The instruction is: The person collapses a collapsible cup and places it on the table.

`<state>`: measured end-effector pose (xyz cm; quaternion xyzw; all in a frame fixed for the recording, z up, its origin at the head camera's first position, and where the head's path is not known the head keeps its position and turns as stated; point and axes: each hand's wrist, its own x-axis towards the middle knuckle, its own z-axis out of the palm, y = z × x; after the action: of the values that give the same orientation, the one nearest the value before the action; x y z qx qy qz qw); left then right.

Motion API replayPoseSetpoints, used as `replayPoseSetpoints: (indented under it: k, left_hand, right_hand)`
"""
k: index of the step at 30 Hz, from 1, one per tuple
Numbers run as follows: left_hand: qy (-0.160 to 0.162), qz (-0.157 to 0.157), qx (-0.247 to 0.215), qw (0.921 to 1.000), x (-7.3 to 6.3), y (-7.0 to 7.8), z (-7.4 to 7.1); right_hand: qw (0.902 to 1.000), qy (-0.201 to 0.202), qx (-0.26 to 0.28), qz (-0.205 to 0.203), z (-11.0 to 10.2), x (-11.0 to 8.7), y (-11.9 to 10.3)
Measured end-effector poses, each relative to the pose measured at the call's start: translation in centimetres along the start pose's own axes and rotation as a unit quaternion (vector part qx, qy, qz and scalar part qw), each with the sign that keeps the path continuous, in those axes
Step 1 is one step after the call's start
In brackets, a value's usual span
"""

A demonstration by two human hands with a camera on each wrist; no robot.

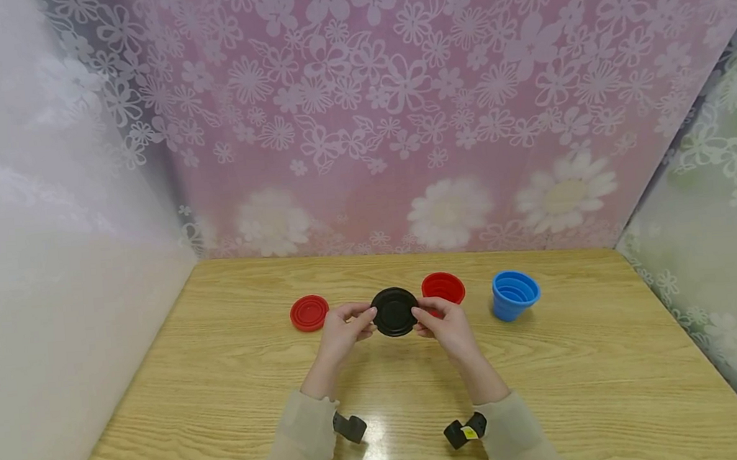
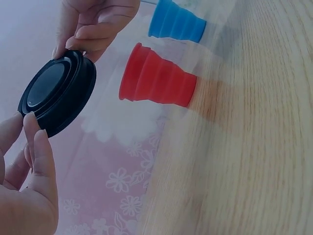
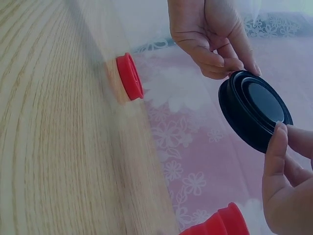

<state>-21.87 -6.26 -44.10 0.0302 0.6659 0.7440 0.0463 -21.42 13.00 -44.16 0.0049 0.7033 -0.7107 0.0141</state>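
Note:
Between both hands a black collapsible cup (image 1: pixel 394 312), folded flat into a ringed disc, is held up above the table. My left hand (image 1: pixel 344 331) pinches its left edge between thumb and fingers; my right hand (image 1: pixel 444 327) pinches the opposite edge. In the left wrist view the black cup (image 2: pixel 58 93) is tilted, clear of the wood. Behind my right hand stands a red collapsible cup (image 1: pixel 443 289), extended and upright, partly hidden by the hand in the head view. Left of my left hand lies a flat red collapsed cup (image 1: pixel 309 312).
A blue collapsible cup (image 1: pixel 515 294), extended and upright, stands to the right of the red one. The wooden table (image 1: pixel 225 386) meets a pink flowered backdrop (image 1: pixel 362 151) at its far edge. Pale panels (image 1: pixel 51 248) rise on both sides.

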Motion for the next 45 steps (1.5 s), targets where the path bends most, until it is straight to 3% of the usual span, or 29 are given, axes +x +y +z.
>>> replayPoseSetpoints:
  k: [6, 15, 19, 28, 45]
  left_hand:
    - [0.003, 0.009, 0.004, 0.9999, -0.6, 0.9, 0.2]
    - [0.021, 0.010, -0.013, 0.9997, 0.6, -1.0, -0.2]
    - [0.024, 0.010, -0.011, 0.9996, 0.2, -0.5, -0.1]
    - [0.033, 0.027, -0.020, 0.9989, 0.5, -1.2, -0.1]
    - [0.034, 0.024, -0.029, 0.9987, 0.5, -1.2, 0.4]
  right_hand:
    - [0.9997, -0.004, 0.023, -0.005, -0.1, 0.0, -0.1]
    - [0.9984, -0.013, 0.051, -0.020, -0.2, -0.2, -0.3]
    - [0.9979, -0.009, 0.055, -0.033, -0.2, -0.2, -0.1]
    - [0.9974, 0.003, 0.065, -0.031, -0.1, -0.2, -0.2]
    - [0.9967, 0.018, 0.067, -0.043, 0.2, 0.0, 0.2]
